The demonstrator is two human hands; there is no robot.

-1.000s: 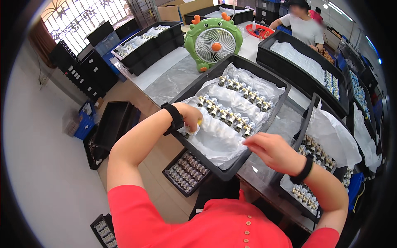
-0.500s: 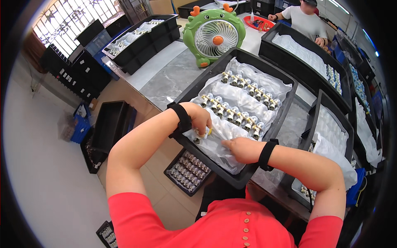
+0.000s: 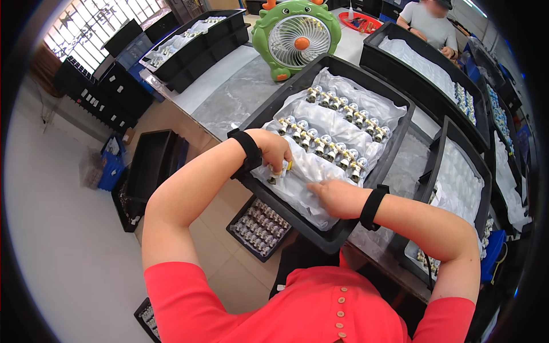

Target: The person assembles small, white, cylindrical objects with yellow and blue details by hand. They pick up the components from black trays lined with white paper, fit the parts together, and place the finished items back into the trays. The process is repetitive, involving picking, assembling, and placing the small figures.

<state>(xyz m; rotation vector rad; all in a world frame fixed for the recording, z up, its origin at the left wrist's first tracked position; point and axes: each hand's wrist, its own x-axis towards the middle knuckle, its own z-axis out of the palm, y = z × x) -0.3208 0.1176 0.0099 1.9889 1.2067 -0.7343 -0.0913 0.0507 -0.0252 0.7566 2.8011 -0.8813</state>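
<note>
A black tray [image 3: 394,150] in front of me is lined with a crumpled white sheet [image 3: 297,197], thin and soft. Across it lie two rows of small figurines [image 3: 326,146], white and dark with gold-coloured parts and clear rounded tops. At the tray's near left corner my left hand [image 3: 273,150] is closed, fingers down, on a similar small figurine [image 3: 275,172], mostly covered by the fingers. My right hand [image 3: 338,198] rests low on the sheet, its thumb and index finger pinching a fold; the other fingers curl under and are partly hidden.
Behind the tray stands a green fan [image 3: 297,43]. More lined black trays [image 3: 457,171] stand to the right, and stacked black crates [image 3: 197,54] at the far left. A smaller tray of figurines [image 3: 260,228] sits below the table edge. A co-worker [image 3: 429,26] sits far right.
The view has shifted slightly, so the tray and fan sit a little higher. Both hands keep nearly the same places on the sheet. The co-worker's hands have moved.
</note>
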